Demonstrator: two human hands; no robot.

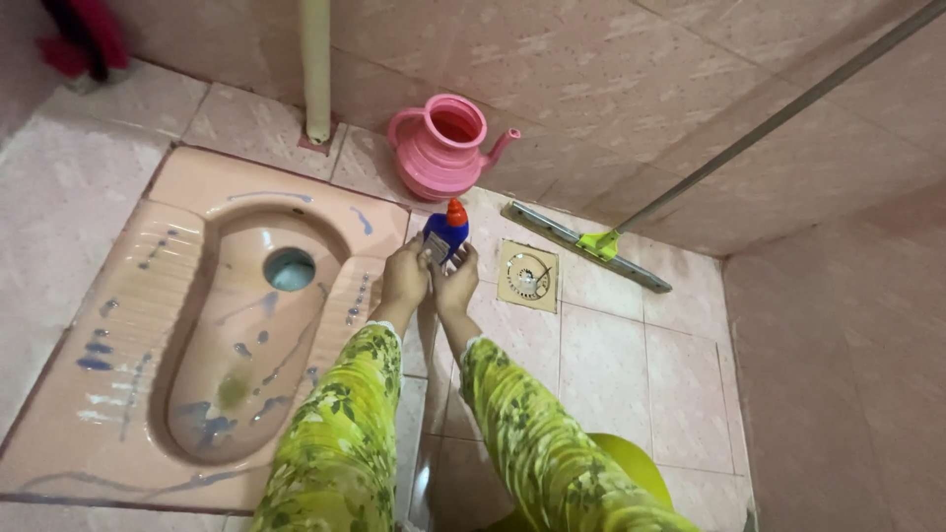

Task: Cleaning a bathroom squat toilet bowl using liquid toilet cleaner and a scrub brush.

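Note:
A blue cleaner bottle (448, 232) with an orange-red cap is held upright between both my hands, over the tiled floor just right of the squat toilet pan. My left hand (405, 275) wraps its left side and my right hand (456, 283) grips its right side from below. Both arms wear green floral sleeves. The pink squat toilet pan (118, 325) lies to the left, streaked with blue liquid on its footrests and inside the bowl.
A pink spouted water jug (441, 148) stands against the wall behind the bottle. A floor squeegee (583, 245) with a long handle leans to the right. A square floor drain (529, 276) sits beside my right hand. A pale vertical pipe (316, 69) runs up the wall.

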